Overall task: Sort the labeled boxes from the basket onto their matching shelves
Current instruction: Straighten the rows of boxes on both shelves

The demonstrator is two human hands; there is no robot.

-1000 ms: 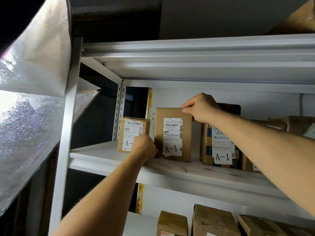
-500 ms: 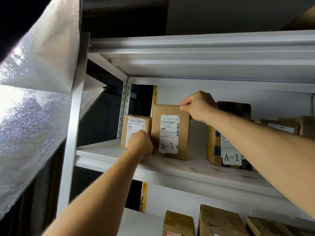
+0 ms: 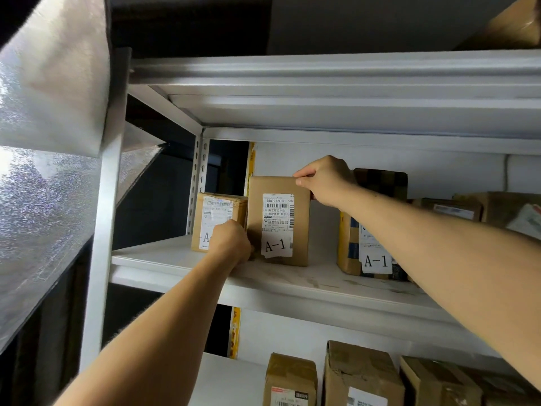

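Observation:
A tall brown box labeled A-1 (image 3: 278,221) stands upright on the white upper shelf (image 3: 292,279). My right hand (image 3: 325,180) grips its top right corner. My left hand (image 3: 231,244) holds its lower left corner, fingers curled against the box. Right beside it on the left sits a shorter brown box (image 3: 218,218) whose label my left hand partly hides. Another box labeled A-1 (image 3: 371,253) stands further right, apart from the held one.
More brown boxes (image 3: 456,210) crowd the right end of the upper shelf. Several boxes (image 3: 363,376) stand on the shelf below. A white upright post (image 3: 102,230) and a silver sheet (image 3: 44,171) close off the left side. A shelf (image 3: 322,83) hangs overhead.
Both hands have slid the tall A-1 box leftward along the shelf until it stands against the shorter box. The gap to the right-hand A-1 box has widened.

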